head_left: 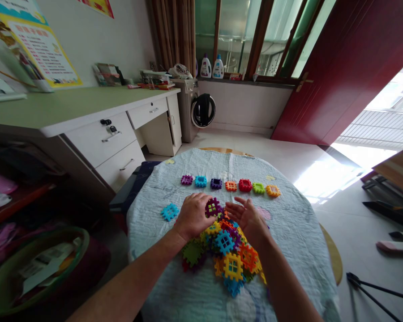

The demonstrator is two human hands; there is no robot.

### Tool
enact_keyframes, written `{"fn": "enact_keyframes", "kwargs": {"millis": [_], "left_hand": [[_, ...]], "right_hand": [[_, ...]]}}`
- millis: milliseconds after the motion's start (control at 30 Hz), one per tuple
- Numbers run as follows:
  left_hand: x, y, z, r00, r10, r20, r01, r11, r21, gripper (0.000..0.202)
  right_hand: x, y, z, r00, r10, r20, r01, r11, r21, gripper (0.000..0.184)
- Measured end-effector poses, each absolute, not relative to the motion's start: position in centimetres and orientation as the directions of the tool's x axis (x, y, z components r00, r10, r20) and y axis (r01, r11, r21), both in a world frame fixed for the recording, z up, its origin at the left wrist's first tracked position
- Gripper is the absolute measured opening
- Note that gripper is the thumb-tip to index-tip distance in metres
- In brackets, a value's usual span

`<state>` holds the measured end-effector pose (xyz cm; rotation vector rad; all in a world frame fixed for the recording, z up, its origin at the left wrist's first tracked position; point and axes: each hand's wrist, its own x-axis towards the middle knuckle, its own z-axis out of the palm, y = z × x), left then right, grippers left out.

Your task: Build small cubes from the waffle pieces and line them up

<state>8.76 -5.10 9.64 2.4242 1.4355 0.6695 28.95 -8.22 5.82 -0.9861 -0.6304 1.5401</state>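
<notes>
Over the pile, my left hand grips a purple interlocking plastic square between thumb and fingers. Close to its right side is my right hand, fingers stretched out and palm turned inward, holding nothing. Beneath both hands lies a heap of notched squares, among them a blue square, a yellow square and an orange square. A single blue square lies apart at the left. Beyond my hands runs a row of several coloured pieces, from a purple one to a yellow-orange one.
A light blue cloth covers the round table. To the left stand a desk with drawers and a basket. A washing machine with its door open is at the back. Black tripod legs are at the lower right.
</notes>
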Motion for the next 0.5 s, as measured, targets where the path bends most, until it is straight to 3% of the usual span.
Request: {"fn": "enact_keyframes", "kwargs": {"millis": [67,167,233,300,400,500], "left_hand": [[7.5,-4.1,9.1,0.375,0.886,0.271,0.763,-0.462,0.453,0.045],[5.0,-1.9,7.9,0.336,0.908,0.252,0.792,-0.417,0.446,0.045],[3.2,-0.1,7.1,0.303,0.927,0.221,0.832,-0.37,0.413,0.046],[1.7,1.8,6.7,0.265,0.948,0.177,0.874,-0.314,0.372,0.047],[0.3,4.6,6.7,0.208,0.97,0.125,0.922,-0.237,0.306,0.048],[0.2,7.1,7.0,0.218,0.971,0.093,0.939,-0.235,0.249,0.047]], "right_hand": [[31.9,-8.0,5.2,0.171,0.961,-0.216,-0.36,-0.143,-0.922,0.058],[36.8,-8.0,3.0,0.397,0.914,-0.078,0.121,-0.137,-0.983,0.06],[39.8,-8.2,0.8,0.462,0.88,0.108,0.5,-0.157,-0.852,0.061],[41.8,-8.6,-1.3,0.439,0.849,0.293,0.736,-0.153,-0.66,0.06],[43.1,-9.1,-3.4,0.299,0.85,0.433,0.899,-0.098,-0.427,0.054],[43.0,-9.3,-4.0,0.231,0.857,0.461,0.945,-0.086,-0.314,0.052]]}}
